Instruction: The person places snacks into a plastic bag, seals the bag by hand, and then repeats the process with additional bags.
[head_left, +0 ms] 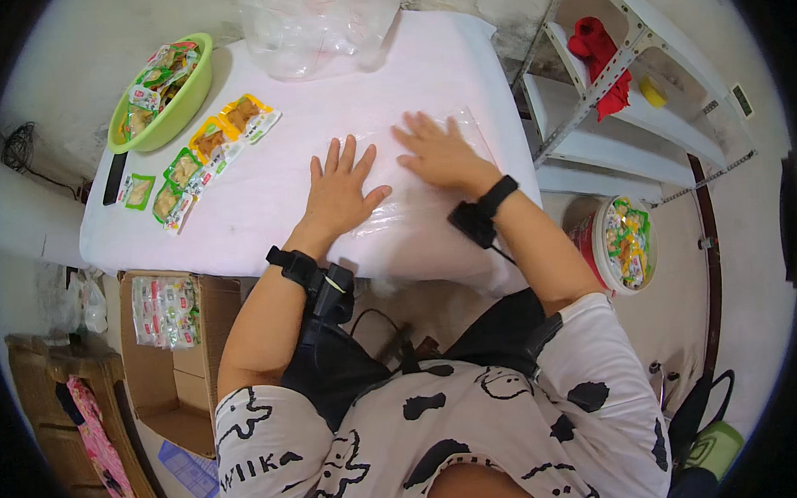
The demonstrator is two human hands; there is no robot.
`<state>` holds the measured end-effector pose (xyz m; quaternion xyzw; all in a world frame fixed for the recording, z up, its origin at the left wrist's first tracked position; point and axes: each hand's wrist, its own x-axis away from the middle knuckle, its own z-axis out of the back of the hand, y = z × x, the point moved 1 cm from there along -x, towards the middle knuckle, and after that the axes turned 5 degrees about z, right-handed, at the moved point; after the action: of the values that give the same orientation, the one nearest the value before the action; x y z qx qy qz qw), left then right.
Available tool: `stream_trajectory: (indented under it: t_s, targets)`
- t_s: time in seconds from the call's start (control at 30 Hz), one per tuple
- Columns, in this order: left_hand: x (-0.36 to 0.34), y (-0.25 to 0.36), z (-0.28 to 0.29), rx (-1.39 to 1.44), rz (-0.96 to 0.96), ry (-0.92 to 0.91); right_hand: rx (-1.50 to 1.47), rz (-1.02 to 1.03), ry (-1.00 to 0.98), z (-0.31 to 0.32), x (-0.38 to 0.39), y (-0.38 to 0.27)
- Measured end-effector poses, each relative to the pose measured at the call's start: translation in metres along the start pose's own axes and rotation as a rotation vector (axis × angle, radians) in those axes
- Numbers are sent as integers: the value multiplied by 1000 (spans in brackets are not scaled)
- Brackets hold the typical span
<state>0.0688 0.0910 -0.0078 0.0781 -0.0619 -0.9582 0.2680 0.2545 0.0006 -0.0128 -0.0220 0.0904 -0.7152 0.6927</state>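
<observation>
A clear plastic bag [397, 205] lies flat on the white-covered table in front of me. My left hand [342, 188] rests with fingers spread at the bag's left side. My right hand [443, 153], slightly blurred, is stretched flat over its upper right part. Neither hand grips anything. Left of my hands, several small snack packets lie in a slanting row, some orange-edged [245, 115] and some green-edged [183, 169]. One single packet [138, 191] sits apart at the row's lower left.
A green basin [201, 78] of packets stands at the table's far left, beside a black flat object [114, 178]. Clear bags [321, 28] are heaped at the back. A cardboard box [184, 379] is lower left; a packet-filled bucket [607, 250] and metal shelf [579, 146] are right.
</observation>
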Motion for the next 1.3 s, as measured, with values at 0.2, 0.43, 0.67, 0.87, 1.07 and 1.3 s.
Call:
stream_trajectory:
  t_s: [0.2,0.43,0.67,0.87,1.07,1.3]
  targets:
    - [-9,-20,-4,148,112,53,82,-235,-70,27,10,53]
    - [-3,19,9,48,-125,186,39,-220,50,8,27,53]
    - [20,-2,15,79,-286,-122,-6,-277,72,8,29,54]
    - [28,-15,36,-4,-64,-125,171,-75,198,18,29,47]
    - [17,64,6,186,-318,69,-33,-73,106,8,30,51]
    - [6,-2,12,20,-1,66,232,-152,169,38,65,8]
